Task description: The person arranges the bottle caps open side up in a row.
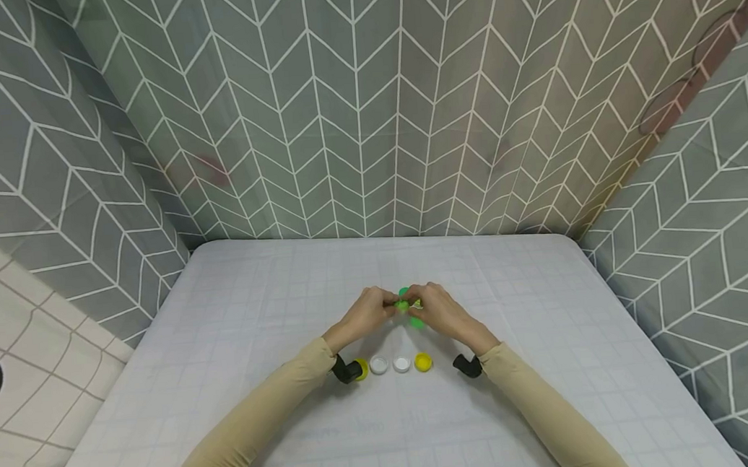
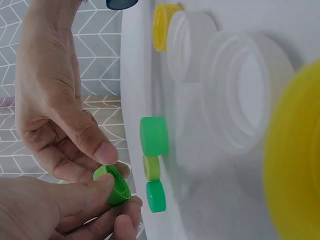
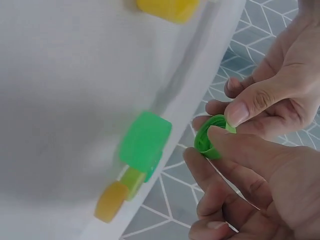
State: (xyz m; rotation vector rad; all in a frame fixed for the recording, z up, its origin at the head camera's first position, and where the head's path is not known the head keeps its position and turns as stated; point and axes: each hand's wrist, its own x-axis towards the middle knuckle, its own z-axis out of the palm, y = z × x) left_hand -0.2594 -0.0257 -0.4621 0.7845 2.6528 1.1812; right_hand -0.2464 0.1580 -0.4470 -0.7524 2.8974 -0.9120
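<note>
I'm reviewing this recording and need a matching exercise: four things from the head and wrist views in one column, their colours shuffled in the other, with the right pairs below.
Things
1. Held cap
2. Rightmost cap in the row nearest the person
3. Right sleeve
4. Device at the right wrist

Colours
A. Beige
B. Bright green
C. Black
D. Yellow

Right pairs
1-B; 2-D; 3-A; 4-C
</note>
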